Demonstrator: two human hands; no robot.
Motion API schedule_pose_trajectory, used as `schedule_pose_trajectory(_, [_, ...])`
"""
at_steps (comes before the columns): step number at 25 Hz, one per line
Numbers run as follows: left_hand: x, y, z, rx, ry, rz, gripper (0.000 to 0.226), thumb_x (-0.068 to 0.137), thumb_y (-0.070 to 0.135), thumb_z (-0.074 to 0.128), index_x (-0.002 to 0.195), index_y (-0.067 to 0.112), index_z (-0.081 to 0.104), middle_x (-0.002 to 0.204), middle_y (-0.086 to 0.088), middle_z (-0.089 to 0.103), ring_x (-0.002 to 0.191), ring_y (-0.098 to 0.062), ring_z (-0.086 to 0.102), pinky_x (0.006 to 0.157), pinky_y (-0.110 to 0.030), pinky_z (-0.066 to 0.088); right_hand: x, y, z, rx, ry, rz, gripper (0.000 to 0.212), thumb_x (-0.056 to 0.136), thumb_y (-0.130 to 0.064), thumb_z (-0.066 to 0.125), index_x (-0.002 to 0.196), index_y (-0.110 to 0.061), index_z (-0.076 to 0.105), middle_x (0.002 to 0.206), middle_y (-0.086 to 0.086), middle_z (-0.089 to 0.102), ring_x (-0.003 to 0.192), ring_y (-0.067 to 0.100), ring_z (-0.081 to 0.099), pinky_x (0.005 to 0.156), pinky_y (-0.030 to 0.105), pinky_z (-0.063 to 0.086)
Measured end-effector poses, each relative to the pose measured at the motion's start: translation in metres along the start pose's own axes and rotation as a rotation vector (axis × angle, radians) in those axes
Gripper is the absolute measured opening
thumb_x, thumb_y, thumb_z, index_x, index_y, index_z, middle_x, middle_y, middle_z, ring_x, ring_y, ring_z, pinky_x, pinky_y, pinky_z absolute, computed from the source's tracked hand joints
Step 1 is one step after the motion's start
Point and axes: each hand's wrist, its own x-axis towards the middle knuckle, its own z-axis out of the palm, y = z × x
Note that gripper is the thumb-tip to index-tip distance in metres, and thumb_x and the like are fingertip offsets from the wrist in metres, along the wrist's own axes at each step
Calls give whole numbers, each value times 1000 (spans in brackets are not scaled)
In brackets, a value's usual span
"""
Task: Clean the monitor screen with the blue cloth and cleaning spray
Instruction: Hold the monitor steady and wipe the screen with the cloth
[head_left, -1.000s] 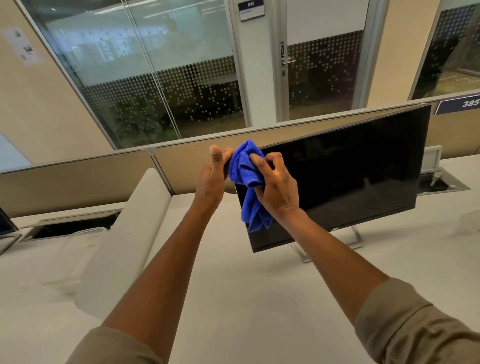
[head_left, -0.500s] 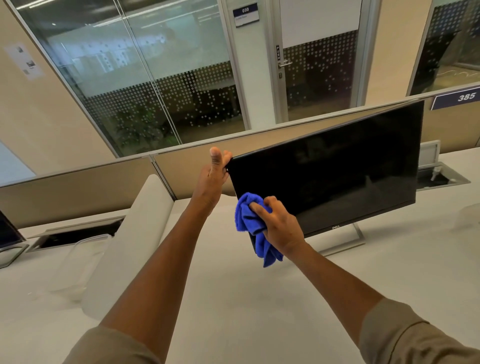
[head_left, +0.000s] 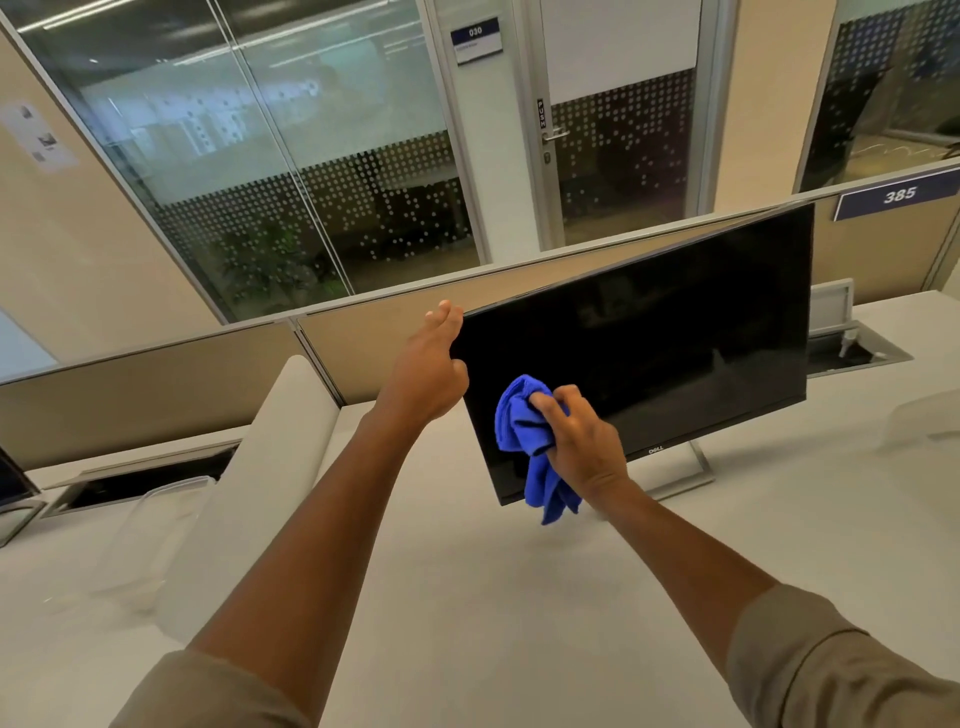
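A black Dell monitor (head_left: 675, 343) stands on a silver stand on the white desk (head_left: 519, 597), tilted in the view. My left hand (head_left: 428, 371) grips its upper left corner, fingers behind the edge and thumb on the front. My right hand (head_left: 584, 447) is closed on a bunched blue cloth (head_left: 522, 428) and presses it against the lower left part of the screen. A loose end of the cloth hangs below the bottom bezel. No spray bottle shows in the view.
A white divider panel (head_left: 249, 499) stands on the desk to the left, with a clear plastic container (head_left: 156, 525) beside it. Cable trays (head_left: 857, 353) lie open along the beige partition (head_left: 156, 379). Another monitor's edge (head_left: 13, 483) shows at far left.
My right hand carried the cloth from the screen's top left corner down its left side, and now a little inward on the lower screen. My left hand stayed at the corner.
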Motion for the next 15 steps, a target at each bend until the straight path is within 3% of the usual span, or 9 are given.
schedule_pose_trajectory(6, [6, 5, -2, 125, -51, 21, 71, 89, 9, 48, 154, 11, 18, 162, -7, 14, 149, -23, 9, 117, -37, 15, 10, 78, -45, -116, 145, 321, 41, 88, -21, 59, 125, -18, 42, 113, 11, 48, 64, 33, 60, 46, 28, 37])
schedule_pose_trajectory(10, [10, 12, 3, 164, -58, 8, 73, 88, 14, 50, 153, 10, 16, 162, -10, 14, 150, -25, 7, 119, -39, 14, 12, 130, -77, -97, 235, 555, 43, 92, -23, 58, 128, -15, 36, 115, 15, 45, 66, 33, 61, 51, 35, 48])
schedule_pose_trajectory(15, [19, 30, 9, 210, -57, 10, 72, 87, 18, 53, 151, 7, 22, 159, -14, 21, 147, -31, 14, 118, -43, 17, 31, 125, -85, -16, 287, 667, 45, 89, -22, 61, 125, -17, 34, 115, 16, 43, 77, 35, 61, 56, 40, 54])
